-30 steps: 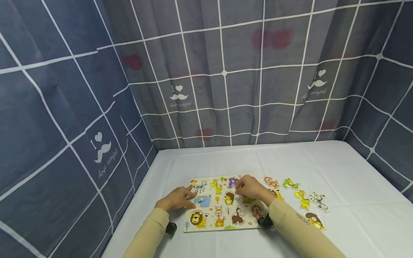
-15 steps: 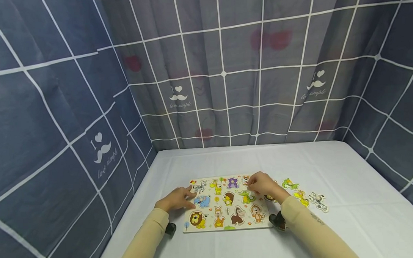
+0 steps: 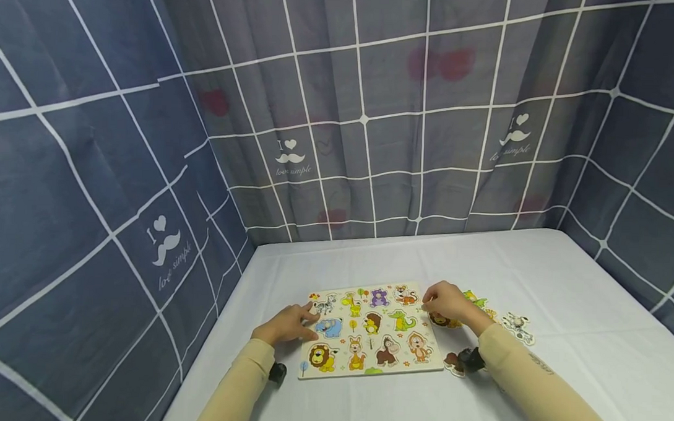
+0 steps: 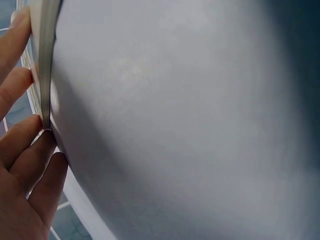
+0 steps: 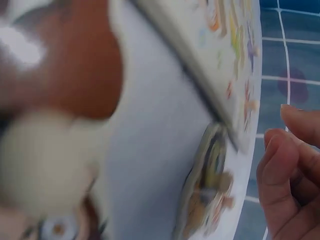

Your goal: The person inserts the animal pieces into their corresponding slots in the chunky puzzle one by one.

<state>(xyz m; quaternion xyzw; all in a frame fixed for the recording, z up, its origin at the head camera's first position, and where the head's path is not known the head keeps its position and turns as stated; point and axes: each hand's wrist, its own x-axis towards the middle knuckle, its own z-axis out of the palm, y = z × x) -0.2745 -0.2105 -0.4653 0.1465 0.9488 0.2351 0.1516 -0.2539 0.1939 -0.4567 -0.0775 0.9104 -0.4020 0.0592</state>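
A pale wooden animal puzzle board (image 3: 342, 372) lies flat on the white table. My left hand (image 3: 286, 324) rests at its left edge with extended fingers; the left wrist view shows the fingertips (image 4: 31, 122) along the board's side. My right hand (image 3: 448, 301) is just past the board's right edge, over a loose lion piece (image 3: 440, 319) that it partly covers. In the right wrist view, its thumb and loosely bent fingers have nothing between them. Below them stand small knobs on a loose piece (image 5: 200, 200). A tiger (image 3: 405, 295) shows at the board's upper right.
A loose zebra piece (image 3: 518, 328) lies to the right, and a green piece (image 3: 473, 297) shows behind the right hand. A brown piece (image 3: 453, 364) sits near the board's lower right corner, partly behind the black wrist camera (image 3: 471, 359). A grid-patterned curtain (image 3: 394, 175) surrounds the table (image 3: 379, 264).
My right hand has moved right, from above the board past the tiger to the loose pieces beside it. The tiger and crocodile pictures are now uncovered. My left hand stays at the board's edge.
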